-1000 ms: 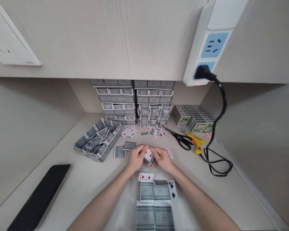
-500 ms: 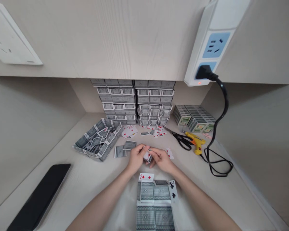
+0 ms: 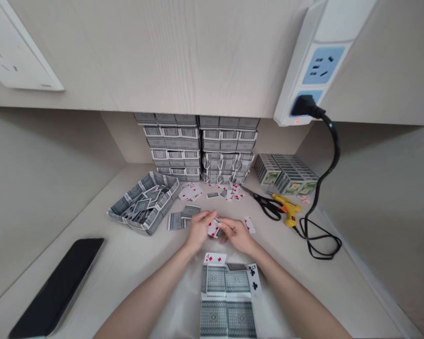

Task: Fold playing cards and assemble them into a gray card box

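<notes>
My left hand (image 3: 198,230) and my right hand (image 3: 237,234) meet at the middle of the desk, both pinching one small playing card (image 3: 212,228) with red pips, folded between the fingers. Just in front of my wrists lies a flat panel of joined cards (image 3: 227,296), grey patterned backs up, with a red diamond card (image 3: 215,258) at its top left and a five of clubs (image 3: 253,278) at its right edge. A few grey-backed cards (image 3: 182,217) lie left of my left hand.
An open tray made of cards (image 3: 143,207) holds loose cards at left. Stacks of such trays (image 3: 198,148) stand at the back, card packs (image 3: 286,173) at right. Scissors (image 3: 266,205), a yellow glue gun (image 3: 286,207) with black cable, and a black phone (image 3: 56,285) lie about.
My hands have drawn a little closer together and folded the card tighter between them. The view has tilted slightly.
</notes>
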A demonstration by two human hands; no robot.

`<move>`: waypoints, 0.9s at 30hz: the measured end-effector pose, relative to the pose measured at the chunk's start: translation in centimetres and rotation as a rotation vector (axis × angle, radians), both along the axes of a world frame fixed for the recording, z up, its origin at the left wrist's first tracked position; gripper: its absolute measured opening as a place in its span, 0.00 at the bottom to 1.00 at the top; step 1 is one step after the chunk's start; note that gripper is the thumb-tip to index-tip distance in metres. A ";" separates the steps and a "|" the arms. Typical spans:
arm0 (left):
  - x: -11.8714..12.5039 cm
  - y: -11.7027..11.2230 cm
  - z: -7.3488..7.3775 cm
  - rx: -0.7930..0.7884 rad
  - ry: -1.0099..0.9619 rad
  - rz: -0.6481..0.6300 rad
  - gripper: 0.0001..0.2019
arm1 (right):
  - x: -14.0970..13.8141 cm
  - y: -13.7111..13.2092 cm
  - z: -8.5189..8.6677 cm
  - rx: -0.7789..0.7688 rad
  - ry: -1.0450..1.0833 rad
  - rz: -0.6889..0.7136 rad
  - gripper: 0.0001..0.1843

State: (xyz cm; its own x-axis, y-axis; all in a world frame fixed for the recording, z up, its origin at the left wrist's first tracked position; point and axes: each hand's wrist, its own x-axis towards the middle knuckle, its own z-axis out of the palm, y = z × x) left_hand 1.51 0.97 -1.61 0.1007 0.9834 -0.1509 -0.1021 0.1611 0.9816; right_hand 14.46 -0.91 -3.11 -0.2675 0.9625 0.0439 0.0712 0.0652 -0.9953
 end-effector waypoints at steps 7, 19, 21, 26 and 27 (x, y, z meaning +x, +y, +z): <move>-0.3 0.1 -0.4 0.331 0.287 0.093 0.17 | -0.1 0.6 -0.2 -0.082 0.021 -0.090 0.15; -0.6 0.3 -1.4 0.521 0.543 -0.060 0.17 | 1.0 0.8 -0.6 -0.036 -0.029 -0.102 0.16; -0.6 0.4 -1.4 0.537 0.578 -0.075 0.17 | 1.1 0.8 -0.4 -0.039 -0.016 -0.072 0.17; -0.6 0.4 -1.1 0.517 0.573 -0.036 0.14 | 1.3 0.6 0.6 -0.085 0.053 0.002 0.18; -0.6 0.3 -1.1 0.511 0.566 -0.037 0.13 | 1.3 0.5 0.7 -0.096 0.084 0.012 0.17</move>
